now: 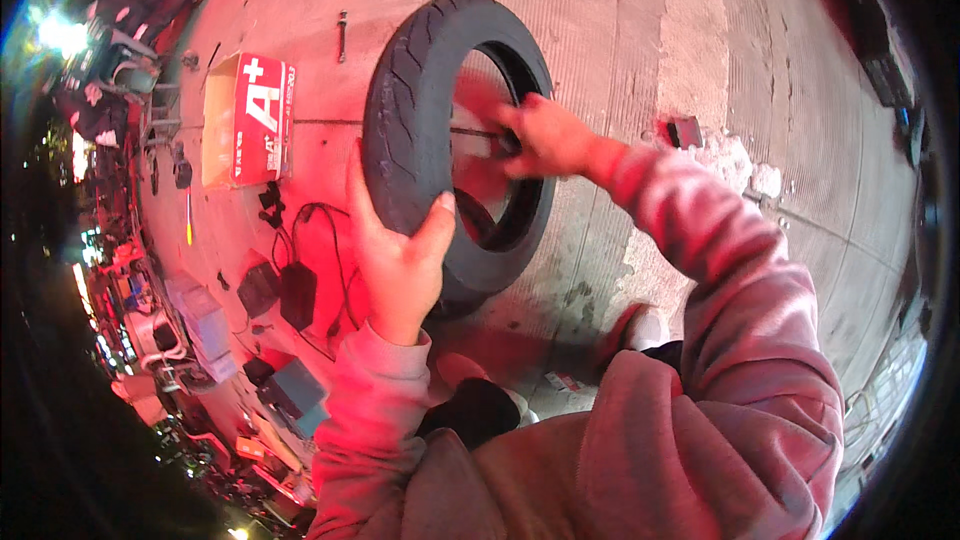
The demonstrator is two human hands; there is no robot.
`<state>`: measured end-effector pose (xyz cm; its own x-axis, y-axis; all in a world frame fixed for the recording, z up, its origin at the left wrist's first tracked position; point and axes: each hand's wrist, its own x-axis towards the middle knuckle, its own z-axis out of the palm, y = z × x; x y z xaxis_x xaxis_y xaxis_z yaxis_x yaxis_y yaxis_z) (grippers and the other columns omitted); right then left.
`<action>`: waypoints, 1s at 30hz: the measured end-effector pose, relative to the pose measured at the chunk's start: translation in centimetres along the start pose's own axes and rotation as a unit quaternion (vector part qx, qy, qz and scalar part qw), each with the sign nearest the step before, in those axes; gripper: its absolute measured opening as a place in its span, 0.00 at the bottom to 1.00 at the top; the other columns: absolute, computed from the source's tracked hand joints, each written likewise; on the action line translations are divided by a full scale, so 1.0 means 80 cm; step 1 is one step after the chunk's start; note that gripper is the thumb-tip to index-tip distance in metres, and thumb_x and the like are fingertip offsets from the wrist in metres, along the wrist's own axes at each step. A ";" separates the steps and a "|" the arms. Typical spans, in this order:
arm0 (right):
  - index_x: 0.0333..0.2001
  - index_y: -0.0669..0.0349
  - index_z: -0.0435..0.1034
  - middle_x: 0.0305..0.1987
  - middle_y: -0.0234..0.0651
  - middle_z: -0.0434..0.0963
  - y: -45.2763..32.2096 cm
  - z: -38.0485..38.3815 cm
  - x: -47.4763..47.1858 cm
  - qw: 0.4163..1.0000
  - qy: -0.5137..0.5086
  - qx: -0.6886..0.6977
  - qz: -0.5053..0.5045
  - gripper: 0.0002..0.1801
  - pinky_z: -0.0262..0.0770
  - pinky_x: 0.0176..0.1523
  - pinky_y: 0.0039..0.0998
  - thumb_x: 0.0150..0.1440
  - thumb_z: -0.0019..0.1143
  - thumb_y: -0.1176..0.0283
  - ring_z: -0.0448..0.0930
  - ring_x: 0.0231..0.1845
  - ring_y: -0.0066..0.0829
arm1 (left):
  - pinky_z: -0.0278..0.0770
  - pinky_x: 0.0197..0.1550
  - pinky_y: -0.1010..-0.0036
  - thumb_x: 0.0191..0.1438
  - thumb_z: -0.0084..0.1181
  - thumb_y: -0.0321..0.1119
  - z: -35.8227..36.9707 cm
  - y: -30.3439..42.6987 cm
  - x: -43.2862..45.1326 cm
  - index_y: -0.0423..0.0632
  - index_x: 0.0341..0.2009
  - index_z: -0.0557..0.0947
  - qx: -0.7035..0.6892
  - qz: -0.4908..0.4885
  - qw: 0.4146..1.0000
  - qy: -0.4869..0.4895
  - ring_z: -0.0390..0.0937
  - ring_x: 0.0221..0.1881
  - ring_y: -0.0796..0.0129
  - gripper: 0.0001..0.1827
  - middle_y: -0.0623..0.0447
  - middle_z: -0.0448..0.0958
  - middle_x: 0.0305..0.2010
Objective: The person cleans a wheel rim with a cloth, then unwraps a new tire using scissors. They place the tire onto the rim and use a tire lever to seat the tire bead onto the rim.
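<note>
A black rubber tyre [420,112] without a wheel in it stands tilted in front of me, its tread facing left. My left hand [409,255] grips its lower left side, thumb on the sidewall and fingers on the tread. My right hand [547,135] is at the right rim of the tyre's opening, with its fingers reaching inside. Those fingers are blurred, and whether they hold anything cannot be told.
A red and white cardboard box [262,120] lies to the left, near a long bolt [343,37]. Below it are a black charger-like box [298,296] with cables and a yellow-handled tool [189,221]. Rubble [720,157] lies at right, and a shoe [646,328] is below.
</note>
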<state>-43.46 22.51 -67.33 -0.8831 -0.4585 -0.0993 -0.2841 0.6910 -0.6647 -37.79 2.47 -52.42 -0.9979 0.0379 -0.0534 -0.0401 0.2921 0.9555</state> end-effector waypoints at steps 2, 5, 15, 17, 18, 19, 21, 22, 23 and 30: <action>0.46 0.62 0.74 0.46 0.45 0.80 -0.029 -0.020 -0.021 0.985 -0.121 0.126 0.010 0.34 0.73 0.54 0.42 0.54 0.52 0.40 0.78 0.50 0.44 | 0.66 0.61 0.67 0.49 0.62 0.21 -0.004 -0.016 -0.021 0.35 0.68 0.54 0.015 0.044 0.999 0.019 0.67 0.60 0.61 0.44 0.43 0.63 0.64; 0.50 0.71 0.72 0.51 0.46 0.78 -0.064 -0.027 -0.032 0.778 -0.220 0.583 0.084 0.47 0.75 0.54 0.35 0.64 0.24 0.34 0.79 0.49 0.37 | 0.59 0.66 0.61 0.47 0.66 0.30 -0.016 -0.039 -0.057 0.33 0.68 0.52 0.088 0.096 0.991 0.028 0.63 0.64 0.54 0.49 0.38 0.61 0.65; 0.53 0.69 0.70 0.50 0.44 0.77 -0.095 0.043 -0.044 0.392 -0.454 0.798 0.061 0.40 0.62 0.33 0.24 0.61 0.35 0.40 0.68 0.29 0.31 | 0.55 0.68 0.60 0.43 0.70 0.37 -0.040 -0.098 -0.151 0.31 0.68 0.45 0.056 0.144 0.988 -0.016 0.58 0.67 0.51 0.58 0.36 0.55 0.66; 0.54 0.66 0.70 0.51 0.45 0.77 -0.087 0.044 -0.047 0.386 -0.444 0.805 0.074 0.39 0.54 0.25 0.23 0.60 0.36 0.39 0.63 0.23 0.27 | 0.56 0.68 0.57 0.42 0.70 0.37 -0.039 -0.103 -0.161 0.32 0.68 0.48 0.068 0.150 0.986 -0.003 0.59 0.67 0.46 0.57 0.33 0.56 0.66; 0.54 0.63 0.70 0.51 0.46 0.77 -0.082 0.045 -0.049 0.294 -0.436 0.828 0.196 0.39 0.49 0.21 0.22 0.60 0.36 0.39 0.60 0.19 0.24 | 0.56 0.68 0.54 0.41 0.70 0.37 -0.039 -0.105 -0.164 0.33 0.68 0.48 0.086 0.167 0.982 -0.007 0.60 0.67 0.44 0.57 0.32 0.56 0.66; 0.54 0.61 0.71 0.47 0.43 0.78 -0.076 0.048 -0.052 0.360 -0.429 0.814 0.154 0.36 0.48 0.21 0.22 0.59 0.39 0.40 0.60 0.19 0.23 | 0.56 0.68 0.51 0.40 0.71 0.36 -0.039 -0.108 -0.166 0.34 0.68 0.49 0.095 0.175 0.980 -0.011 0.60 0.66 0.41 0.57 0.30 0.57 0.66; 0.54 0.60 0.70 0.45 0.41 0.77 -0.064 0.054 -0.062 0.348 -0.437 0.813 0.165 0.31 0.51 0.27 0.23 0.61 0.43 0.46 0.62 0.24 0.24 | 0.55 0.67 0.45 0.39 0.71 0.36 -0.039 -0.113 -0.169 0.35 0.68 0.51 0.110 0.229 0.967 -0.015 0.61 0.66 0.37 0.56 0.28 0.58 0.66; 0.55 0.61 0.69 0.47 0.41 0.76 -0.058 0.059 -0.068 0.407 -0.433 0.790 0.150 0.28 0.55 0.33 0.25 0.62 0.44 0.51 0.64 0.30 0.26 | 0.54 0.67 0.43 0.38 0.71 0.36 -0.039 -0.116 -0.169 0.36 0.67 0.52 0.117 0.275 0.954 -0.015 0.62 0.65 0.35 0.56 0.27 0.58 0.66; 0.56 0.62 0.68 0.49 0.41 0.75 -0.051 0.064 -0.073 0.443 -0.432 0.773 0.139 0.25 0.59 0.40 0.27 0.63 0.45 0.56 0.67 0.36 0.28 | 0.53 0.67 0.40 0.38 0.71 0.36 -0.039 -0.118 -0.169 0.36 0.67 0.52 0.126 0.302 0.945 -0.021 0.62 0.65 0.34 0.56 0.26 0.58 0.65; 0.63 0.64 0.62 0.61 0.43 0.71 -0.030 0.063 -0.105 0.666 -0.320 0.668 0.090 0.23 0.61 0.69 0.32 0.67 0.44 0.67 0.72 0.60 0.36 | 0.50 0.66 0.34 0.34 0.74 0.37 -0.048 -0.120 -0.172 0.42 0.66 0.56 0.074 0.323 0.935 -0.126 0.61 0.66 0.36 0.56 0.30 0.58 0.67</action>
<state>-33.53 21.92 -68.64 -0.3960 -0.8754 -0.2773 0.7676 -0.1499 -0.6231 -23.89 -4.53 -59.78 -0.7665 0.4708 0.4368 0.5932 0.2585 0.7624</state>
